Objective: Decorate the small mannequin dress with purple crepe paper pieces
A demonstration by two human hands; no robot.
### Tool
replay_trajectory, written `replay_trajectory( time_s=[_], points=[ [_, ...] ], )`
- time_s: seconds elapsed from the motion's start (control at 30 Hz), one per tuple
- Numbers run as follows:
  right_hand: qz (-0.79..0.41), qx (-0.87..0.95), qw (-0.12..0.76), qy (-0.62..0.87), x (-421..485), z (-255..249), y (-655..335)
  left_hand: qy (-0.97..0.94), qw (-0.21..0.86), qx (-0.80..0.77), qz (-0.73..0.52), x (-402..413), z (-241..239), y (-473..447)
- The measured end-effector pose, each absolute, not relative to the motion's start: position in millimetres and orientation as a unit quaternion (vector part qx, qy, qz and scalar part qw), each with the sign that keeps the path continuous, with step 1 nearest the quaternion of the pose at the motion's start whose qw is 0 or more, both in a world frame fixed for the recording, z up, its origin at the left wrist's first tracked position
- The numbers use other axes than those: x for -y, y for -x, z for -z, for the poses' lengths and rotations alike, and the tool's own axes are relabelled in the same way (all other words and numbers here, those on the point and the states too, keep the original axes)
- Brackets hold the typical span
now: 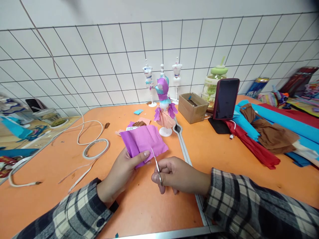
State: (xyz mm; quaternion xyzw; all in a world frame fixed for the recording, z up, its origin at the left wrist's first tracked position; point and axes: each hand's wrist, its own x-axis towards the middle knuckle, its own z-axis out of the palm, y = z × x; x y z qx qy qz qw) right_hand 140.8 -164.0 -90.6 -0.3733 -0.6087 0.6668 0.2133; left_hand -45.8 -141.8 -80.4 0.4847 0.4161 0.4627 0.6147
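Note:
A folded sheet of purple crepe paper (pixel 144 141) is pinched in my left hand (pixel 124 167), the thumb lying on its lower front edge. My right hand (pixel 171 174) grips small scissors (pixel 158 167), whose blades point up and away toward the paper's lower edge. The blade tip overlaps the paper in this view; I cannot tell whether it is cutting. Just beyond the paper stands a small mannequin (pixel 163 99) on a white base, dressed in purple, blue and peach paper. Part of the sheet behind my left fingers is hidden.
Two white mannequins (pixel 148 79) stand by the tiled wall. A cardboard box (pixel 193 108), a phone on a stand (pixel 226 99) and a green-lidded bottle (pixel 211 83) are to their right. Coloured paper rolls (pixel 284 116) lie far right. Left are a tape roll (pixel 96 148) and white cable (pixel 79 129).

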Motion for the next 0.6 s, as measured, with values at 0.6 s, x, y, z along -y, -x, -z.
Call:
replay_trajectory(
  time_s=[0.6],
  points=[
    [-0.712,0.588,0.211,0.321,164.8,89.1,-143.0,-0.489,0.603,-0.453,-0.439,144.6,79.7,42.9]
  ],
)
